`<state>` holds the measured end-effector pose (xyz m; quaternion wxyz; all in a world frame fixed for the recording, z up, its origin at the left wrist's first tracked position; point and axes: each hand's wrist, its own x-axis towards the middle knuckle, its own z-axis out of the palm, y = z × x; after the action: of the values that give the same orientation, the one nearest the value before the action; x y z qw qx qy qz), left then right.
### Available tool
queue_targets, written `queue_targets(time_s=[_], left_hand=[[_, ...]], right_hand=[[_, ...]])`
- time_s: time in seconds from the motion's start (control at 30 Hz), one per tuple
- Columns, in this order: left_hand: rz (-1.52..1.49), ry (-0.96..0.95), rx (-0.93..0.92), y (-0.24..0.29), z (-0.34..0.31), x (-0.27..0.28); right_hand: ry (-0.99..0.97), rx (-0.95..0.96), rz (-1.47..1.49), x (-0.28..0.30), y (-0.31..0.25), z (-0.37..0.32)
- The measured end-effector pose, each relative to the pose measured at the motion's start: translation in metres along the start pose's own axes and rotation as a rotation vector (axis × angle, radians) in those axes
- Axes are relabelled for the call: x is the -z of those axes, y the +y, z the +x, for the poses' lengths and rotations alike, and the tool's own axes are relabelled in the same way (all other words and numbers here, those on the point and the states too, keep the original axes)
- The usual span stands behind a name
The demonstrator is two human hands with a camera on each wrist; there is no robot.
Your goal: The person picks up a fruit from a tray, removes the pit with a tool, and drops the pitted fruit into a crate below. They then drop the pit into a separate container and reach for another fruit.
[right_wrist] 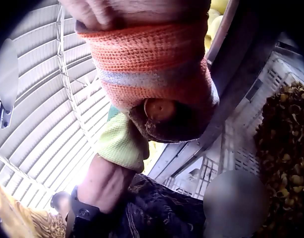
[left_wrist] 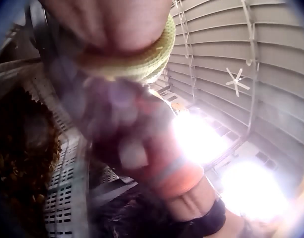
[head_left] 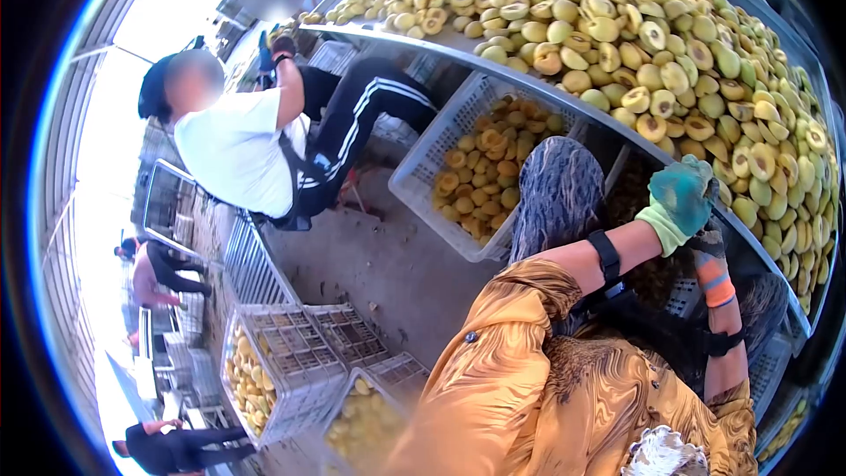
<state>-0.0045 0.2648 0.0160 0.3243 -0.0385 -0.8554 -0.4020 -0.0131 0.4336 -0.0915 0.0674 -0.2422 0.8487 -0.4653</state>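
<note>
My left hand [head_left: 683, 194], in a green glove with a pale yellow-green cuff, has its fingers bent at the metal rim of a sloping table [head_left: 493, 69] heaped with halved yellow-green fruit [head_left: 608, 31] that looks like apricots. Close against it, below in the head view, is my right hand [head_left: 708, 247] in a dark glove with an orange cuff. In the right wrist view, that glove curls round something with a round brown end [right_wrist: 160, 110], perhaps a handle. The left fingers' inner side is hidden, so I cannot tell what they hold.
A light crate [head_left: 414, 181] of fruit halves stands beside my knee [head_left: 560, 189]. Under my hands, another crate [right_wrist: 241, 148] holds dark brown bits. A seated person [head_left: 247, 141] works at the table's far end. More crates [head_left: 291, 388] are stacked at lower left.
</note>
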Motion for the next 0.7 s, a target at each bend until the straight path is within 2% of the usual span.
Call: queue_targets(time_s=[0.07,0.17,0.3,0.4,0.43,0.47,0.6,0.63,0.7], left_hand=[[0.041,-0.012,0.000,-0.001,0.001,0.012],[-0.027,0.027,0.008,-0.011,-0.004,0.025],[-0.089,0.081,0.094,-0.024,-0.008,0.025],[-0.004,0.070,-0.046,-0.019,-0.007,0.053],[0.020,0.027,-0.081,-0.019,-0.007,0.061],[-0.030,0.061,-0.107,-0.022,-0.006,0.064],[-0.257,0.047,0.045,-0.031,-0.010,0.067],[-0.285,0.034,0.070,-0.036,-0.010,0.064],[-0.246,0.084,0.060,-0.037,-0.011,0.064]], right_hand=[[0.052,0.101,0.003,-0.006,-0.007,0.003],[0.002,0.105,-0.140,-0.009,-0.012,0.003],[-0.104,0.250,-0.354,-0.005,-0.013,-0.001],[-0.185,0.465,-0.618,-0.005,-0.020,0.000],[-0.205,0.522,-0.661,0.000,-0.018,0.001],[-0.228,0.539,-0.659,0.000,-0.021,0.000],[-0.286,0.131,-0.223,0.003,0.017,-0.005],[-0.203,0.157,-0.129,-0.010,0.022,-0.003],[-0.215,0.035,0.018,-0.007,0.020,0.002]])
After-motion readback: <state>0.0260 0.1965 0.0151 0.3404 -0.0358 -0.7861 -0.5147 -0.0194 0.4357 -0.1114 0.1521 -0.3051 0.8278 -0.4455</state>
